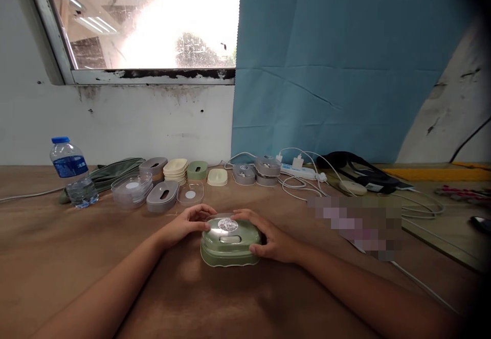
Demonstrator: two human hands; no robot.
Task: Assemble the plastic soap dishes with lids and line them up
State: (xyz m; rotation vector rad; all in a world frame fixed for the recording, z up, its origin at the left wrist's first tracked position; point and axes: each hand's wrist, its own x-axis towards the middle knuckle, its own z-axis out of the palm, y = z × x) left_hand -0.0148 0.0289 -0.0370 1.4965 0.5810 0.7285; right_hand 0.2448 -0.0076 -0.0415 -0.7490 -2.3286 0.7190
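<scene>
A green plastic box [230,247] sits on the brown table in front of me. It has a clear domed lid with a round printed sticker, and a slot shows at the lid's middle. My left hand [190,225] holds the box at its far left corner, thumb on the lid and the fingertips partly behind it. On the right side, my right hand [273,238] grips the box with its thumb low on the side and fingers over the lid's edge.
Behind the box stand clear lids [132,190], grey boxes [163,197], stacked cream trays [175,169] and lidded grey boxes [267,167]. A water bottle [74,173] is at left. White cables and a power strip [298,170] lie right of centre, near black straps [360,170].
</scene>
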